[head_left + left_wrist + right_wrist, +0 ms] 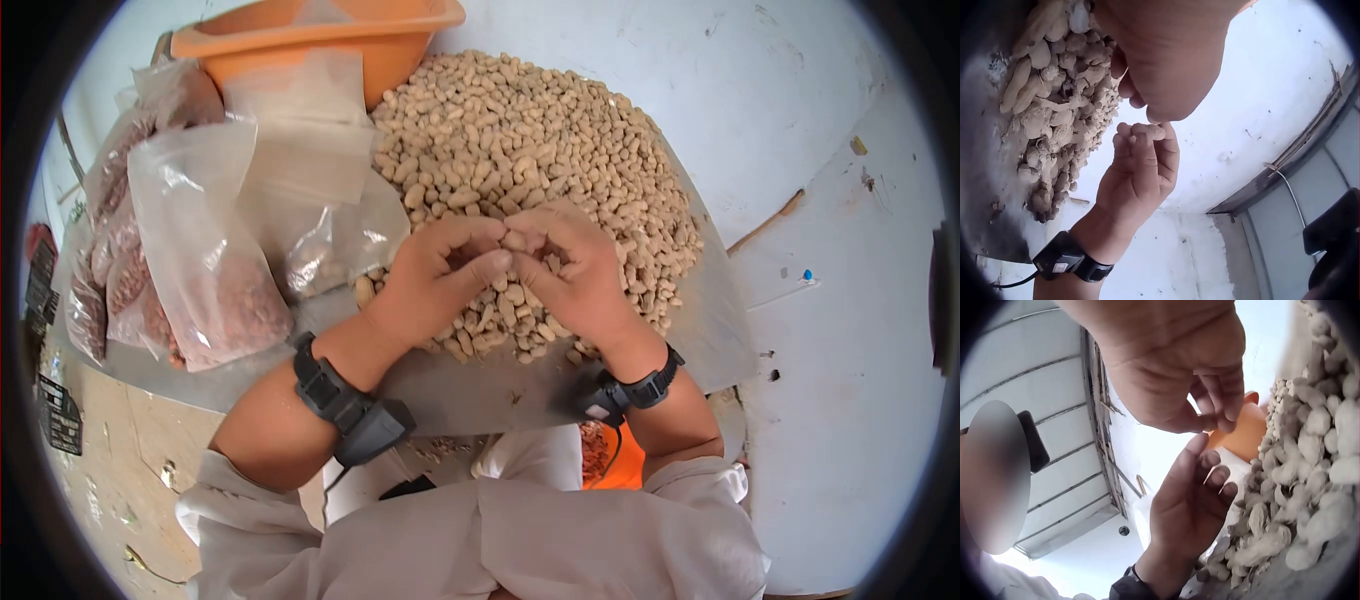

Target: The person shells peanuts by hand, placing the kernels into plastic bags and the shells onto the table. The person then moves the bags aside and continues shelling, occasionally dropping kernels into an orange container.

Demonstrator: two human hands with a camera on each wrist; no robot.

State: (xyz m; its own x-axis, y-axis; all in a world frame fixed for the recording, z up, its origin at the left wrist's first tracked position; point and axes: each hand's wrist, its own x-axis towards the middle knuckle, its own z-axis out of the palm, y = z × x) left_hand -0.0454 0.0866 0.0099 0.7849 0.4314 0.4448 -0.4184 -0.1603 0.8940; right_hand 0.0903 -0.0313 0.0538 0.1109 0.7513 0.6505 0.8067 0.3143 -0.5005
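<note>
Both hands meet over a large heap of peanuts [530,140] in the head view. The right hand [578,268] pinches a single unshelled peanut [1149,131] between thumb and fingers, plain in the left wrist view. The left hand [435,268] is right beside that peanut, its thumb tip close to the right fingertips. In the right wrist view, the left hand [1185,497] has its thumb raised and its other fingers loosely bent, with nothing seen between them. The right hand [1172,362] partly hides the peanut there.
The heap lies on a grey metal surface [450,395]. Clear plastic bags [215,240] of reddish kernels stand at the left, and an orange basin [400,45] behind them. Below the surface's front edge, an orange container [622,458] holds reddish bits.
</note>
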